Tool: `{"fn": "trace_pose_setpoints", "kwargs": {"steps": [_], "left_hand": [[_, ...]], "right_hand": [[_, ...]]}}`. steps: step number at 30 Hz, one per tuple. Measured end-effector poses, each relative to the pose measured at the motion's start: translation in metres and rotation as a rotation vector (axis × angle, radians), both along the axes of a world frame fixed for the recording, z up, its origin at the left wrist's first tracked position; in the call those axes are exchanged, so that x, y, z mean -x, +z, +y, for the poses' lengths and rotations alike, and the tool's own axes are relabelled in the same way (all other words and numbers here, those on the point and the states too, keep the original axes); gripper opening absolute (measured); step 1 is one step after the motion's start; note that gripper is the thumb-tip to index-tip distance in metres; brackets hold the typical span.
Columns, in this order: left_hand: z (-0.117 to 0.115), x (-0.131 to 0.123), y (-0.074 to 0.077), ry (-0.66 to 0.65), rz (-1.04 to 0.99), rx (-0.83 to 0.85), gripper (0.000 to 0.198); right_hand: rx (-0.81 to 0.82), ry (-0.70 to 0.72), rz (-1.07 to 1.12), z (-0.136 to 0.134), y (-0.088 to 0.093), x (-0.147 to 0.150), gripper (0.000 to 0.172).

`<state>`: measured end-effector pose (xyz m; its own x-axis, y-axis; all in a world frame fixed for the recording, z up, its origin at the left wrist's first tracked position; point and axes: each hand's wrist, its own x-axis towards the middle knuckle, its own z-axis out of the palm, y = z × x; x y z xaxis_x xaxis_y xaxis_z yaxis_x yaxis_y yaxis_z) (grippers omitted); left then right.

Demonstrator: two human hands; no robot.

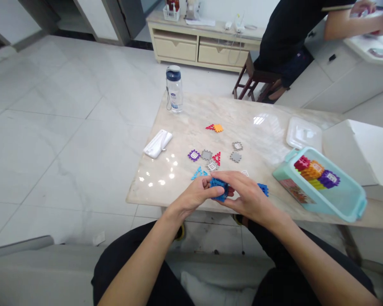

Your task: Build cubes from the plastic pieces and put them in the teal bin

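Close to the table's near edge, both my hands are closed around a blue toothed block (219, 189) built of interlocking tiles. My left hand (196, 193) grips its left side, the thumb across the front. From the right, my right hand (247, 193) holds it with fingers over the top and below; part of the block is hidden. Another blue tile (263, 189) lies just beyond my right hand. Past the hands are light blue triangle pieces (198, 172), a purple tile (194, 155), a grey tile (206, 155), a red triangle (217, 158) and an orange tile (218, 128).
An aqua tub (351, 204) with stacked coloured tiles stands at the right, beside a white box (364, 148) and a clear lid (304, 134). A water bottle (175, 91) and a white packet (158, 143) are on the left. Another person (287, 38) is beyond the table.
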<state>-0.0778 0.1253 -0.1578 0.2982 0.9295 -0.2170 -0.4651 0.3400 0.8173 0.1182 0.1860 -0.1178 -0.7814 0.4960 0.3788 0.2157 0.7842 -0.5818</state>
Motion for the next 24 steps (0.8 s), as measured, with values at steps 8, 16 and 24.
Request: {"fn": "trace_pose_setpoints", "kwargs": {"steps": [8, 16, 24], "left_hand": [[0.004, -0.004, 0.001, 0.143, 0.187, -0.044, 0.053], [0.002, -0.026, -0.008, 0.343, 0.761, -0.162, 0.025], [0.005, -0.007, -0.007, 0.320, 0.656, 0.011, 0.046]], "right_hand": [[0.041, -0.067, -0.037, 0.010, -0.007, -0.003, 0.057], [-0.129, -0.188, -0.281, 0.011, -0.020, -0.002, 0.057], [-0.008, -0.208, -0.272, 0.010, -0.017, 0.012, 0.058]]}}
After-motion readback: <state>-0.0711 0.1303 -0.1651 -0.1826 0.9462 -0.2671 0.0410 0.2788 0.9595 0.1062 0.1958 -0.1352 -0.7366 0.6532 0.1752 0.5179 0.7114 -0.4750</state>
